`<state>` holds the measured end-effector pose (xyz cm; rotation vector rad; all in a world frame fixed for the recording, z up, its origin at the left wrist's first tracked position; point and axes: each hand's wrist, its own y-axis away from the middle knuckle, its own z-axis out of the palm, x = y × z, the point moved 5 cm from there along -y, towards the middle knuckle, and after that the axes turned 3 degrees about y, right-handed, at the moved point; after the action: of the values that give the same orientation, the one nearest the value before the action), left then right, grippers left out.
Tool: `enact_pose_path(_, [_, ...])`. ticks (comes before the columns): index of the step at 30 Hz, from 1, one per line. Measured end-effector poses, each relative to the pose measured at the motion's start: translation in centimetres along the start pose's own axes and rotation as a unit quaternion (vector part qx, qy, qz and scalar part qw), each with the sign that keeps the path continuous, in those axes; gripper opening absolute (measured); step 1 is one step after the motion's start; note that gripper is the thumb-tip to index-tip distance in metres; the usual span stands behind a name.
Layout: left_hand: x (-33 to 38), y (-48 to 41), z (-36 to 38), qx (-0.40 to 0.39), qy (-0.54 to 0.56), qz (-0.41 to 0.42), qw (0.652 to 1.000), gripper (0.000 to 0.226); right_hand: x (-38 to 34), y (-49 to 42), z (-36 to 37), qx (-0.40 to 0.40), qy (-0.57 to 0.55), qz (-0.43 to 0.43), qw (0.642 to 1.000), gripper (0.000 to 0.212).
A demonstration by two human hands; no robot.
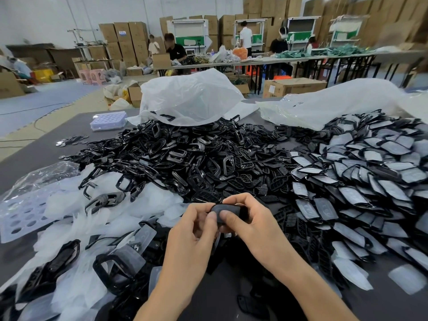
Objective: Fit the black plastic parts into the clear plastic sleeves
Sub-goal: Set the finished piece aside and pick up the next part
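Two bare forearms are seen entering from about six o'clock, each ending in a bare hand: the left hand (192, 230) and the right hand (252, 222). No sleeves, gloves, rings or watch are worn. Fingernails are kept short.

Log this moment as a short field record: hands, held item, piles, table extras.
left hand: pinching the held part from the left
right hand: gripping the same part, thumb on top
held item: black plastic part
centre pile: loose black frames
right pile: sleeved parts
left foreground: clear plastic sleeves
far left: lavender tray
behind: plastic bags
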<state>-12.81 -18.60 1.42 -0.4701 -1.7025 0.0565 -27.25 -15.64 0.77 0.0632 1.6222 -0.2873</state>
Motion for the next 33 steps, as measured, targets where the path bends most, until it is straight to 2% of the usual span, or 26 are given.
enact_pose_path(4, [-0.01,-0.16,-0.38,0.019,0.002,0.004,1.000,0.013,0.34,-0.18,0.06,0.006,-0.077,0.017,0.997,0.011])
enact_pose_path(10, [0.21,-0.21,-0.48,0.024,0.012,0.011,1.000,0.018,0.53,-0.28,0.43,-0.008,-0.174,0.053,0.983,0.025])
enact_pose_path(12, [0.17,-0.20,-0.48,0.019,0.012,0.016,1.000,0.014,0.54,-0.30,0.54,-0.009,-0.183,0.063,0.981,0.024])
enact_pose_path(16, [0.32,0.00,-0.27,0.010,-0.006,0.035,0.999,0.011,0.65,-0.39,0.63,-0.011,-0.193,0.077,0.978,0.008])
enact_pose_path(19, [0.18,0.16,-0.02,0.000,-0.018,0.039,0.999,0.012,0.72,-0.36,0.72,-0.024,-0.188,0.075,0.979,0.007])
enact_pose_path(24, [0.14,0.20,-0.03,-0.016,-0.048,0.068,0.996,0.014,0.71,-0.30,0.65,-0.038,-0.176,0.064,0.981,0.017])
enact_pose_path(33, [0.36,0.46,-0.09,-0.022,-0.088,0.103,0.991,0.020,0.45,-0.18,0.32,-0.050,-0.157,0.063,0.984,0.006])
